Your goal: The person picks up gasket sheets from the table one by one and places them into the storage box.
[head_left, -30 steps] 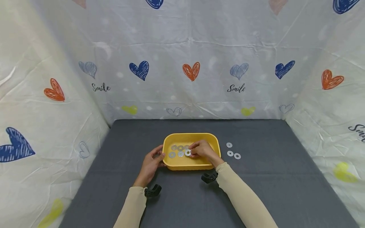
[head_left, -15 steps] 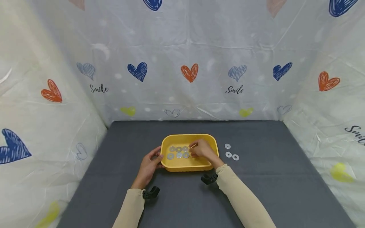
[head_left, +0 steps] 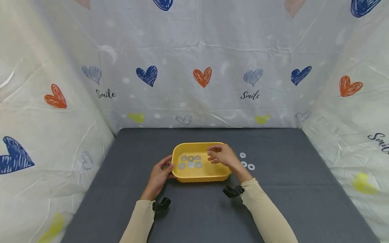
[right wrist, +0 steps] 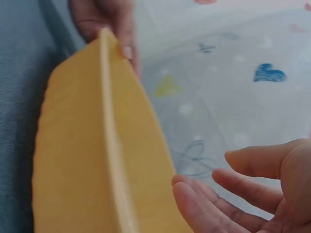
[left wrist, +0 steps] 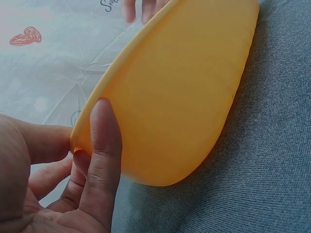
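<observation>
1. Gripping the left end of a yellow, round-cornered rectangular plastic tray [head_left: 200, 180], lower centre of the frame, with the left hand [head_left: 158, 176], fingers clamped on its rim.
2. Holding the right hand [head_left: 223, 156] over the tray's right part, with thumb and fingers apart.
3. Showing six flat, silver, ring-shaped metal washers [head_left: 191, 164] inside the tray, left of its centre, in two rows of three.
4. Showing three more washers [head_left: 249, 167] on the dark grey bench [head_left: 197, 209], right of the tray, one partly hidden by the right wrist [head_left: 243, 174].
</observation>
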`<action>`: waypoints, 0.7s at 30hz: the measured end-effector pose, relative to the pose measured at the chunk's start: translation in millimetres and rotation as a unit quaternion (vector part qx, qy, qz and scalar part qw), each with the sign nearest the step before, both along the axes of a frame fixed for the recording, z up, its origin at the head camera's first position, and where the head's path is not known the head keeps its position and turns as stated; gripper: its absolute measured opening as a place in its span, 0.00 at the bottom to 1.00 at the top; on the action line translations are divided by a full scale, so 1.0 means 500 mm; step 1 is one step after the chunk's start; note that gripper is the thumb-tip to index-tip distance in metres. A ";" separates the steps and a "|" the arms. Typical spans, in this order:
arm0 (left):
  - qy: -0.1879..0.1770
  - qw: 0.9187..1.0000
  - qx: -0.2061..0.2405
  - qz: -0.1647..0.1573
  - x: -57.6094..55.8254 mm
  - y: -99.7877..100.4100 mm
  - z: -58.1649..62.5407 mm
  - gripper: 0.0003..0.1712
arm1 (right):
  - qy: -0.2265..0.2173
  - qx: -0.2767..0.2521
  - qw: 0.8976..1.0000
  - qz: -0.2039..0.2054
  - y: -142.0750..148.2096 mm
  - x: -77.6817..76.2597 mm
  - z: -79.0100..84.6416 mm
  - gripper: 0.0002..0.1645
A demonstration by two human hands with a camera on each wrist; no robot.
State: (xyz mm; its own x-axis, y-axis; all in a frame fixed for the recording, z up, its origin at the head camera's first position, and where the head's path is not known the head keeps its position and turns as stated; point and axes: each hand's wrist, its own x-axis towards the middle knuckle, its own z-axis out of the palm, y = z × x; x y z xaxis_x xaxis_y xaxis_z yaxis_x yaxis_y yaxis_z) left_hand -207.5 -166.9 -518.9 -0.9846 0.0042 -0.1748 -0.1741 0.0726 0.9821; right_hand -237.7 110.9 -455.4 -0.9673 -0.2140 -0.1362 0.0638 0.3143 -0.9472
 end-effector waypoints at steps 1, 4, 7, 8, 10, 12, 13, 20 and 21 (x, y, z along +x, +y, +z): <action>0.000 1.000 0.001 0.001 0.000 0.000 0.000 0.28 | 0.002 -0.010 1.000 -0.005 0.006 0.003 0.003 0.15; 0.002 1.000 0.000 0.000 0.000 0.001 -0.001 0.28 | 0.011 -0.034 0.999 -0.012 0.025 0.011 0.013 0.15; 0.005 1.000 0.000 -0.001 -0.001 0.002 0.000 0.29 | 0.019 -0.050 0.998 -0.012 0.044 0.023 0.021 0.15; 0.006 1.000 0.000 -0.001 0.000 0.001 0.001 0.28 | 0.022 -0.052 0.998 -0.011 0.050 0.027 0.023 0.16; 0.008 1.000 -0.001 -0.003 0.001 0.001 0.000 0.28 | 0.021 -0.054 0.998 -0.013 0.066 0.032 0.024 0.16; 0.009 1.000 0.000 -0.005 0.001 0.001 -0.001 0.28 | 0.018 -0.056 0.998 -0.013 0.082 0.039 0.028 0.17; 0.009 1.000 0.001 -0.004 0.002 0.001 -0.001 0.28 | 0.017 -0.057 0.998 -0.013 0.090 0.041 0.030 0.18; 0.012 1.000 0.004 -0.001 -0.002 -0.002 -0.006 0.29 | 0.028 -0.045 0.998 -0.020 0.133 0.054 0.036 0.22; 0.012 1.000 0.006 0.000 -0.002 -0.002 -0.007 0.29 | 0.029 -0.041 0.998 -0.022 0.139 0.055 0.035 0.22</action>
State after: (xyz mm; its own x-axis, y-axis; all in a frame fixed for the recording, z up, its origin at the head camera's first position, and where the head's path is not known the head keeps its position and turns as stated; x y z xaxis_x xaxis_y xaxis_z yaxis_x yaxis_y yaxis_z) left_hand -208.6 -167.8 -522.4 -0.9884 0.0071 -0.1517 -0.1510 0.0602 0.9867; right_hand -210.1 180.4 -438.0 -0.9819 -0.1784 -0.0636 0.0204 0.2339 -0.9720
